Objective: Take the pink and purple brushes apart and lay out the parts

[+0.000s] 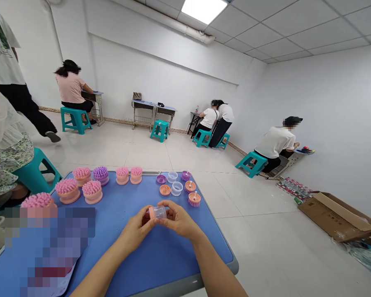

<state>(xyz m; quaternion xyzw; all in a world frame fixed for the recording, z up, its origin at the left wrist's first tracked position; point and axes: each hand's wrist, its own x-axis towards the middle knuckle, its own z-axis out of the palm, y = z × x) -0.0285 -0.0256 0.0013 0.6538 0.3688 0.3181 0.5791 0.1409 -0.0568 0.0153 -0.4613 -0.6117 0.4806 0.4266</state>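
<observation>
Cup (159,212) held sideways above the blue surface (185,260). Left hand (135,231) fingers clamped on its peach end (151,213), right hand (183,220) fingers on the clear end. Keep ends aligned, squeeze lightly: clear wall probably flexes. Brush heads (194,199) just beyond.

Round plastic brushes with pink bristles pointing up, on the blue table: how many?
6. Four at left: nearest brush, next brush, farthest brush, rightmost brush. Two more side by side, left one and right one. Blurring at lower left may hide others.
</observation>
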